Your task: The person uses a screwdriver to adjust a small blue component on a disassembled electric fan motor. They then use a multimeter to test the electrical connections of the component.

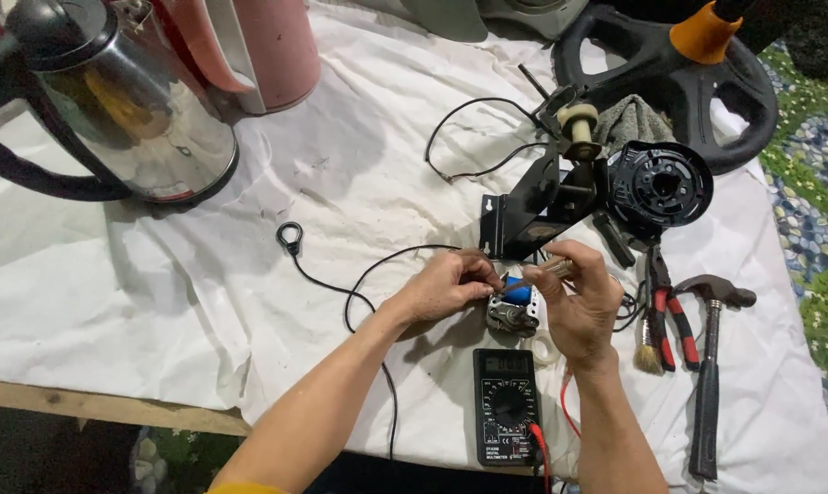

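Just above the black digital multimeter [507,406] on the white-cloth-covered counter [158,302], both hands work on a small grey metal motor-like part with a blue piece on top [514,306]. The left hand [446,285] is closed, fingertips pinching at the part's upper left edge, where a thin black wire [359,284] runs in. The right hand [580,306] is closed around a clear-handled screwdriver [549,270], shaft angled down toward the blue piece.

Handling, as a judgement: the part looks rigid, dense for its size, likely laminated steel, so it shouldn't flex. Best hold is the metal body's outer edges. The blue piece and wire joints look like the fragile bits, so keep load off them. The wire is limp and will drag or snag.

Right of the multimeter: red-handled pliers [670,316], a small bristle brush [648,352], a black-handled claw hammer [709,366]. Above it: a black metal bracket with a round black plastic housing [597,197]. Far upper left of it: a shiny steel electric kettle [121,110] and a pink jug [267,46].
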